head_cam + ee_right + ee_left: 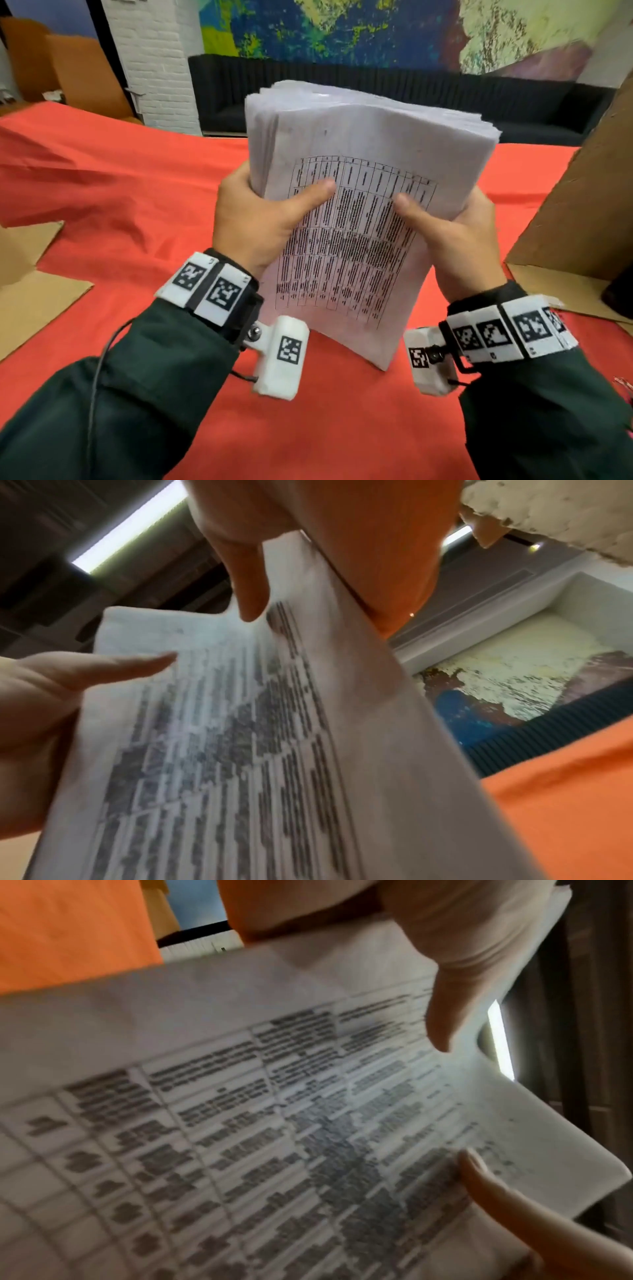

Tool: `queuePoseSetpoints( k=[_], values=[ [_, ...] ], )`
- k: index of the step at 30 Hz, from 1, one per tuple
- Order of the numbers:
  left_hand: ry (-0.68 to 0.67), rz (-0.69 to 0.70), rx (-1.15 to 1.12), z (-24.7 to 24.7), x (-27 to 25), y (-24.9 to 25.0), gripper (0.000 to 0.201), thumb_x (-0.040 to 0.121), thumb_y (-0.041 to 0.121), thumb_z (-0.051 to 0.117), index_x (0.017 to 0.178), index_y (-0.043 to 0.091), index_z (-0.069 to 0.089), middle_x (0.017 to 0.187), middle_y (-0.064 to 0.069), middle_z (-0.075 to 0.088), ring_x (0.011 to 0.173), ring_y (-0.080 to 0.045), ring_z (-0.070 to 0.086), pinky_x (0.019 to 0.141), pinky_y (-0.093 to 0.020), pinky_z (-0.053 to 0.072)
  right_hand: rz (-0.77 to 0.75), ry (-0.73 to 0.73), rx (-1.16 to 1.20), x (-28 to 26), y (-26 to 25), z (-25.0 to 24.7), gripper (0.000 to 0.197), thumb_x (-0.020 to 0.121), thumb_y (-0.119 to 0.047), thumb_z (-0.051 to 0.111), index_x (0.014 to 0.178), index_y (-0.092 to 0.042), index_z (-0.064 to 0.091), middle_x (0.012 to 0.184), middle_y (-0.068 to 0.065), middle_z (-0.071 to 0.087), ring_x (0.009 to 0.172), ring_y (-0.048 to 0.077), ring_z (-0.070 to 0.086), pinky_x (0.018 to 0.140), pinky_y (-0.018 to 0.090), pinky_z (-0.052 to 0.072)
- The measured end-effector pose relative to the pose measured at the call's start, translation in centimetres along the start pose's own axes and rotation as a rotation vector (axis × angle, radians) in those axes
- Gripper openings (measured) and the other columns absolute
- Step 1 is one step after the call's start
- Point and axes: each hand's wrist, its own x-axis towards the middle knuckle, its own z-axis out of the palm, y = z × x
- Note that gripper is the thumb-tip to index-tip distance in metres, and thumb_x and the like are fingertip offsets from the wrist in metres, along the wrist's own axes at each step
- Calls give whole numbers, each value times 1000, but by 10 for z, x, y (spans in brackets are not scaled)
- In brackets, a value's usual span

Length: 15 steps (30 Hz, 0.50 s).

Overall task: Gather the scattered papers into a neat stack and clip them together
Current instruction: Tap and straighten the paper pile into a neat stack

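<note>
A thick stack of white papers [370,137] stands upright over the red tablecloth [137,205], its front sheet printed with a table. The top edges of the sheets are slightly uneven. My left hand [255,219] grips the stack's left side, thumb across the front sheet. My right hand [455,236] grips the right side the same way. The fingers of both hands are hidden behind the stack. In the left wrist view the printed sheet [240,1123] fills the frame under my left hand [445,969]. The right wrist view shows my right hand [240,561] on the sheet [222,737]. No clip is in view.
Flat cardboard [34,291] lies on the cloth at the left. A tall cardboard box [582,205] stands at the right, with a dark object [616,291] beside it. A black sofa [342,85] runs along the back wall beyond the table.
</note>
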Motion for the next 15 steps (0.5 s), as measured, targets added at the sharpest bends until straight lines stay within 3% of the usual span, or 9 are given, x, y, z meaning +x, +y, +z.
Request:
queuePoseSetpoints(
  k=[3,5,10,12,15],
  values=[
    [-58,-87,-9,-14,-7,-14,48,68,25,92,108,5,76,102,-3,80,97,-19,77,90,-41,61,85,-8,28,-9,15,-5,50,81,-9,77,126,7,61,117,18,73,105,30,72,97,49,57],
    [-23,-118,68,-13,-11,-21,43,68,36,93,100,11,79,97,-2,81,93,-19,77,89,-47,62,87,-1,8,-11,17,1,42,85,-7,75,123,6,64,115,16,74,104,27,72,98,49,56],
    [155,-49,196,10,-7,-1,16,76,32,88,80,22,76,76,13,76,74,-8,75,75,-37,64,-81,72,-74,1,0,28,32,87,3,73,118,5,64,105,4,73,95,5,72,86,22,55],
    [168,-40,134,12,-4,5,20,71,33,91,80,23,76,78,12,77,77,-8,76,76,-37,64,-90,95,-50,3,-2,30,32,86,2,74,117,4,65,105,4,74,95,8,72,86,24,55],
    [150,-41,46,0,-3,2,42,63,42,94,94,17,79,91,3,81,87,-17,78,83,-44,63,-20,71,-20,1,-1,22,44,82,-5,79,121,5,60,108,9,75,95,17,73,86,35,59]
  ],
)
